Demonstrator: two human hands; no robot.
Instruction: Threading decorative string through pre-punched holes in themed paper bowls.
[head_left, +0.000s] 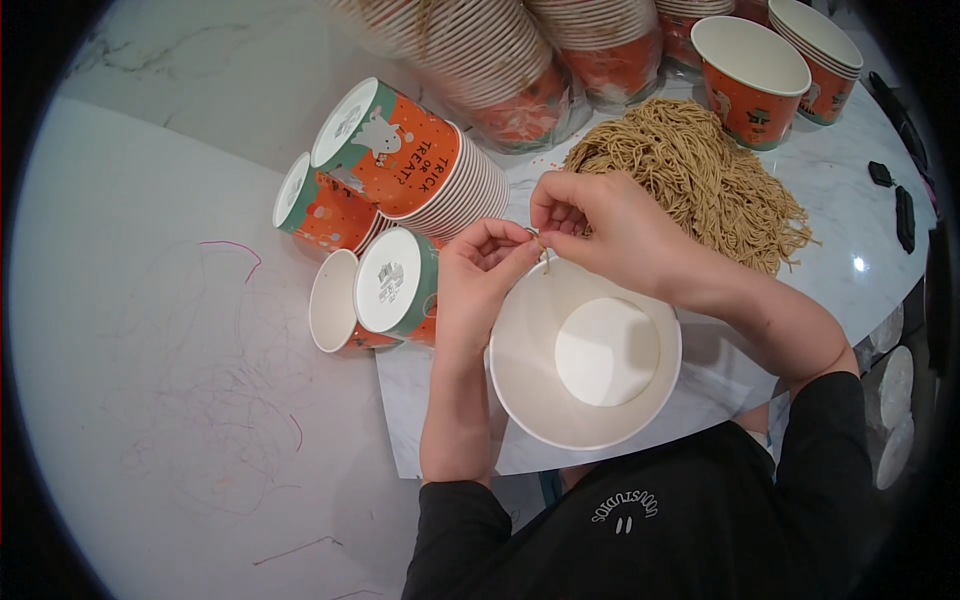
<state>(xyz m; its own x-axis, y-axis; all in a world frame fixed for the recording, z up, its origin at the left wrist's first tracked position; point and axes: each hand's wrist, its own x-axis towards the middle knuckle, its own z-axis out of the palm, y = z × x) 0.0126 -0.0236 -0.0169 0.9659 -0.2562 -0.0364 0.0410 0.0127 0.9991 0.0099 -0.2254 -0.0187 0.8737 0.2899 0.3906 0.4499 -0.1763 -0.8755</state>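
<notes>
A large white-lined paper bucket stands before me, its mouth facing up. At its far left rim my left hand and my right hand meet. Both are closed in a pinch on a thin tan cord. One short end of that cord hangs just inside the rim. Whether it passes through a hole in the wall I cannot tell, as my fingers cover the spot. Beyond my right hand lies a big heap of tan cords, partly behind my right wrist.
Orange and green paper buckets lie stacked on their sides at the left. Bagged bucket stacks line the back. An upright bucket stands at the back right. Small black objects lie near the marble-patterned table's right edge.
</notes>
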